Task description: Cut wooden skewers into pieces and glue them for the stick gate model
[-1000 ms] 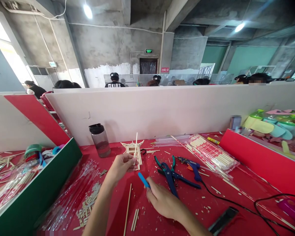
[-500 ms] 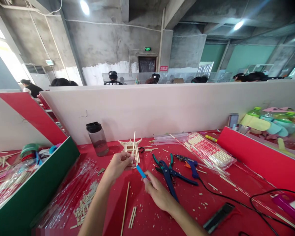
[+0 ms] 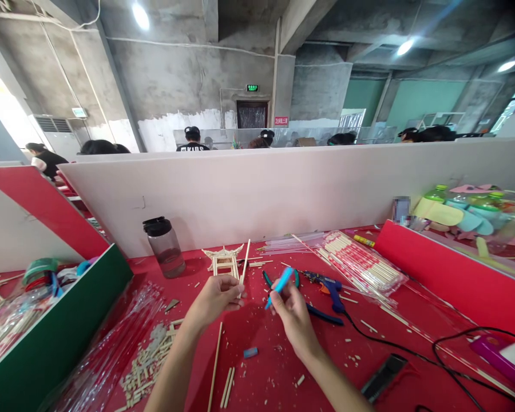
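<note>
Right now my left fingers (image 3: 233,294) pinch a near-upright pale stick (image 3: 246,258), with a small stick frame (image 3: 226,262) just beyond them. My right fingers (image 3: 292,294) are closed around a slim blue tool (image 3: 285,278). Nearer me than either, a little blue piece (image 3: 250,352) lies on the tabletop (image 3: 264,386); a glue gun (image 3: 335,296) sits rightward.

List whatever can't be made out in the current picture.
Head view:
Pale stick: gripped part, hidden by the left hand.
Blue tool: gripped part, hidden by the right hand.
Dark-blue-handled tool: partly behind the right hand.
Long stick: near end, cut off by the bottom edge.
Red wall sign: lettering, too small.
</note>
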Action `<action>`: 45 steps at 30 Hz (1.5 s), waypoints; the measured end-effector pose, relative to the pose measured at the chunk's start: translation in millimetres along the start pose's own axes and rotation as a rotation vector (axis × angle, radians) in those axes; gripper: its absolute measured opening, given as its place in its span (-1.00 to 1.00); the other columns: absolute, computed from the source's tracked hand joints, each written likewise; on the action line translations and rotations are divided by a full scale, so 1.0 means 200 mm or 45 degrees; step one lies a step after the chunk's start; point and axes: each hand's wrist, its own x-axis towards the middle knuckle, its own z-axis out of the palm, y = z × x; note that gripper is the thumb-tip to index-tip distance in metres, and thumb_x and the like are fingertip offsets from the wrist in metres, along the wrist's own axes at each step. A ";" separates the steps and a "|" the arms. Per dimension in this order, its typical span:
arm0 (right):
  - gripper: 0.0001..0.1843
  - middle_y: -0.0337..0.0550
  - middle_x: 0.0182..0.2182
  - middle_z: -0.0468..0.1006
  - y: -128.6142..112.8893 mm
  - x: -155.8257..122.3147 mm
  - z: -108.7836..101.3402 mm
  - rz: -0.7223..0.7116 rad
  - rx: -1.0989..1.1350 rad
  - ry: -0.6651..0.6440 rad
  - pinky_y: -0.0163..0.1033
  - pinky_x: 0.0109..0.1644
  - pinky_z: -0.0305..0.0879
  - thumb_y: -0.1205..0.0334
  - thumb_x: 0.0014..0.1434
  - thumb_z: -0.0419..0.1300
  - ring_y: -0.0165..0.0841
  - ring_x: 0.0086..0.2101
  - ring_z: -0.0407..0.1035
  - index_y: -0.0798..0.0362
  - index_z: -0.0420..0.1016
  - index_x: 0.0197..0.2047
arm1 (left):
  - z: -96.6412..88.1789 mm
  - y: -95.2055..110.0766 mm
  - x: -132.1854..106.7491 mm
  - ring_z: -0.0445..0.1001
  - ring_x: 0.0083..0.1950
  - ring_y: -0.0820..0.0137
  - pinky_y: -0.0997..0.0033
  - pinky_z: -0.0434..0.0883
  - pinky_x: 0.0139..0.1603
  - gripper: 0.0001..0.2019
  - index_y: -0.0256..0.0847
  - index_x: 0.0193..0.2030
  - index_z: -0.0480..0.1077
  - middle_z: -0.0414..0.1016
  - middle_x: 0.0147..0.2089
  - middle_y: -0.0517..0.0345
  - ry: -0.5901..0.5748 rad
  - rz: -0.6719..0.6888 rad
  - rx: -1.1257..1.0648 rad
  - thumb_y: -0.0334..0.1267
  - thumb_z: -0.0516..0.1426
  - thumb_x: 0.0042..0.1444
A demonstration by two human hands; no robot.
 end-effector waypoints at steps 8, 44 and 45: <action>-0.70 -0.16 -0.43 0.57 0.00 0.04 -0.08 0.012 0.082 0.035 -0.19 -0.22 0.42 0.01 0.16 0.28 -0.28 -0.38 0.48 0.06 0.49 -0.16 | 0.16 -0.02 0.01 0.53 -0.46 0.42 0.46 0.46 -0.38 -0.62 -0.25 -0.41 0.42 0.54 -0.45 0.16 -0.107 -0.070 -0.011 0.01 0.37 -0.17; -0.75 -0.04 -0.19 0.64 0.01 0.04 -0.06 -0.053 0.030 0.032 -0.18 -0.07 0.48 0.05 0.18 0.27 -0.22 -0.18 0.54 0.05 0.53 -0.20 | 0.22 -0.07 0.04 0.51 -0.47 0.46 0.50 0.45 -0.41 -0.62 -0.28 -0.39 0.42 0.53 -0.44 0.17 -0.104 -0.034 0.043 0.03 0.32 -0.10; -0.75 -0.05 -0.20 0.64 0.01 0.04 -0.06 -0.054 0.030 0.034 -0.18 -0.08 0.48 0.04 0.18 0.27 -0.22 -0.18 0.54 0.05 0.53 -0.21 | 0.22 -0.07 0.04 0.51 -0.47 0.46 0.51 0.45 -0.41 -0.62 -0.28 -0.39 0.42 0.53 -0.44 0.17 -0.104 -0.034 0.045 0.03 0.32 -0.10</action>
